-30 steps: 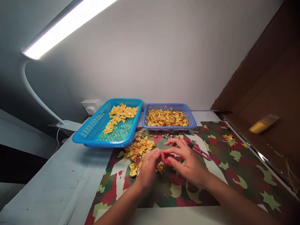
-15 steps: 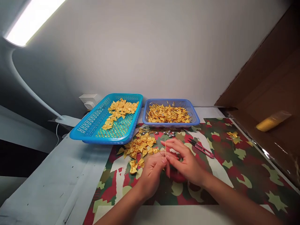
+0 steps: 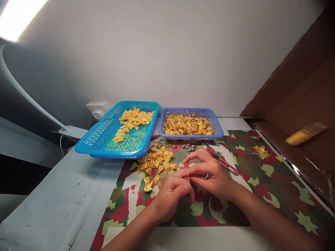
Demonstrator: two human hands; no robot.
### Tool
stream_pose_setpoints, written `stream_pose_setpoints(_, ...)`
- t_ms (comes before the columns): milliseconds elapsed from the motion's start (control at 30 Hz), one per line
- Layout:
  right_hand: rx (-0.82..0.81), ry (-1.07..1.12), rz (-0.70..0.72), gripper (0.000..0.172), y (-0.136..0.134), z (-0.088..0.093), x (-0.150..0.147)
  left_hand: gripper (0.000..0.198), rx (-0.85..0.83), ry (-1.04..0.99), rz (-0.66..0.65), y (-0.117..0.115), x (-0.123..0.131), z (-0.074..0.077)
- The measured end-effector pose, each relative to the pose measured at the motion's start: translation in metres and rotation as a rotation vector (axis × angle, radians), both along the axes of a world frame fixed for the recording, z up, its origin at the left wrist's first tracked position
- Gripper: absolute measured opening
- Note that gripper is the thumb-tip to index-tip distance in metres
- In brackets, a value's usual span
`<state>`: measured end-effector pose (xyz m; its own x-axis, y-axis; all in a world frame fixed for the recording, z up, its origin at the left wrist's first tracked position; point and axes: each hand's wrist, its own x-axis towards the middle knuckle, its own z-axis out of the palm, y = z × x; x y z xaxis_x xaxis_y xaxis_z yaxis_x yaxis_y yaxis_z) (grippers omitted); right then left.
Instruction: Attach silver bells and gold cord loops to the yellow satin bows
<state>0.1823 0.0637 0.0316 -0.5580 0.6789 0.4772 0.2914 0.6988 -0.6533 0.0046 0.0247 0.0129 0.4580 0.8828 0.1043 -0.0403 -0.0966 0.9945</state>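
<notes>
My left hand (image 3: 174,191) is closed over the camouflage-patterned mat, its thumb and fingers pinching a thin gold cord (image 3: 187,174). A short length of the cord stands up from the pinch. Close against it on the right is my right hand (image 3: 208,172), thumb and index finger at the cord, the other fingers bent and raised. Whether a bow hangs on the cord is hidden by the fingers. Loose yellow ribbon bows (image 3: 157,160) lie in a heap left of my hands. Several small silver bells (image 3: 190,148) and gold cords (image 3: 170,143) lie just beyond them.
A turquoise basket (image 3: 96,139) holds yellow bows at the back left. Beside it, a blue-violet basket (image 3: 220,130) is filled with bows on gold cords. Pink thread snips (image 3: 229,167) lie right of my hands; one corded bow (image 3: 259,149) lies farther right. A lamp (image 3: 21,17) shines upper left.
My right hand's index finger has come down beside the cord, which now stands shorter and curved. Both hands have shifted slightly to the right in view. The camera view has moved a little.
</notes>
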Motion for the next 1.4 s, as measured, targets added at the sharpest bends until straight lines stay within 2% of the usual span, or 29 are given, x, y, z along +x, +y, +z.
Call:
stream_pose_setpoints(100,0.033,-0.045,0.013,0.008,0.002,0.008,0.007,0.047,0.030,-0.018,-0.016,0.001,-0.002,0.003)
stream_pose_setpoints(300,0.038,-0.154,0.058,0.010,0.003,0.026,0.020,0.045,0.129,0.106,0.012,0.000,-0.005,0.001)
stream_pose_setpoints(433,-0.003,-0.148,0.071,0.011,0.004,0.039,0.028,0.035,0.361,0.308,0.034,0.000,-0.010,-0.001)
stream_pose_setpoints(533,-0.047,-0.155,0.048,0.010,0.006,0.044,0.033,0.057,0.580,0.490,0.047,-0.002,-0.016,-0.004)
stream_pose_setpoints(667,-0.070,-0.192,0.024,0.012,0.007,0.045,0.037,0.076,0.714,0.712,0.031,-0.012,-0.026,-0.004)
stream_pose_setpoints(800,-0.078,-0.194,0.005,0.012,0.006,0.047,0.038,0.082,0.744,0.926,-0.043,-0.027,-0.033,-0.003)
stream_pose_setpoints(967,-0.059,-0.178,-0.009,0.011,0.008,0.049,0.044,0.085,0.685,1.054,-0.051,-0.044,-0.039,-0.006)
stream_pose_setpoints(1100,-0.042,-0.190,-0.013,0.014,0.008,0.049,0.043,0.083,0.672,1.078,-0.039,-0.051,-0.045,-0.011)
stream_pose_setpoints(1200,-0.032,-0.203,-0.013,0.011,0.006,0.049,0.040,0.067,0.706,1.012,0.080,-0.048,-0.046,-0.011)
stream_pose_setpoints(1333,-0.024,-0.191,-0.010,0.011,0.005,0.050,0.036,0.037,0.705,0.828,0.271,-0.026,-0.040,0.002)
stream_pose_setpoints(1400,-0.020,-0.176,-0.016,0.011,0.005,0.050,0.034,0.033,0.639,0.688,0.199,-0.006,-0.033,0.012)
